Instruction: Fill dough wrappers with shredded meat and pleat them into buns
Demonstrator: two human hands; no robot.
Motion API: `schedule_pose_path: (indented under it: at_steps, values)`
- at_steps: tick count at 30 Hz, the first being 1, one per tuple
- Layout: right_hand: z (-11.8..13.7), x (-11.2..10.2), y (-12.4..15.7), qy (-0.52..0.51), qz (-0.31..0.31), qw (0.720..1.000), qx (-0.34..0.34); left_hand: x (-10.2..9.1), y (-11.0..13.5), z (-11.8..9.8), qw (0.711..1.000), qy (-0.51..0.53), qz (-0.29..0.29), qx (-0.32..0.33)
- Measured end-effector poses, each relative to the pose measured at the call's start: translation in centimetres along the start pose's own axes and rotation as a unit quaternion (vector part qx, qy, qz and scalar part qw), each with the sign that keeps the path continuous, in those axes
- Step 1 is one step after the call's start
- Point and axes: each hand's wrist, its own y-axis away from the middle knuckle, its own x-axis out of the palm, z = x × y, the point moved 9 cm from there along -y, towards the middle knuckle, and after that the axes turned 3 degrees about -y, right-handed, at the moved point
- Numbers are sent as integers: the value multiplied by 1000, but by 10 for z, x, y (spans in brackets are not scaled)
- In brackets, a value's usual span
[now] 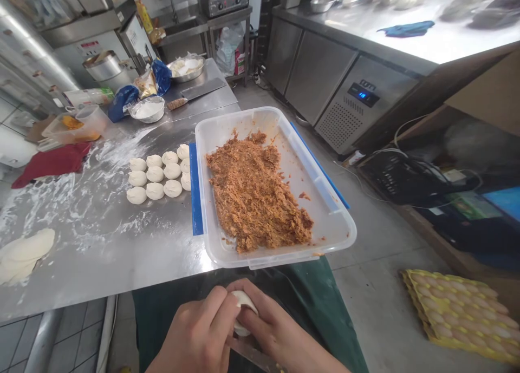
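Close to my body, in front of a dark green apron (309, 292), both hands meet around a white dough bun (244, 299). My left hand (203, 327) pinches its edge with bent fingers. My right hand (270, 321) wraps round its other side, with thumb and forefinger closed on the dough. A flat strip-like tool (254, 357) shows beneath the bun; which hand holds it I cannot tell. Just beyond my hands, a clear plastic tub (341, 232) holds orange-brown minced filling (260, 194). Rows of pleated buns (155, 174) sit left of the tub.
Flat dough wrappers (28, 254) lie stacked on the floured steel table (105, 254) at left. Farther back are a cleaver (203, 91), a bowl of flour (148, 109) and a red cloth (52, 164). Egg trays (459, 313) stand low at right, below a steel counter (365, 53).
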Motion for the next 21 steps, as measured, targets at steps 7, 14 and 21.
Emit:
schedule_pose_path:
  at_steps: [7,14,21]
  values:
    - [6,5,-3,73,9,997,-37,1,-2,-1,1000,-12,0,8]
    - [-12,-7,5,-20,-25,999,32,1,-2,-2,999,-19,23,16]
    - [-44,11,-15,-351,-80,933,26,-13,-5,2,999,26,-34,1]
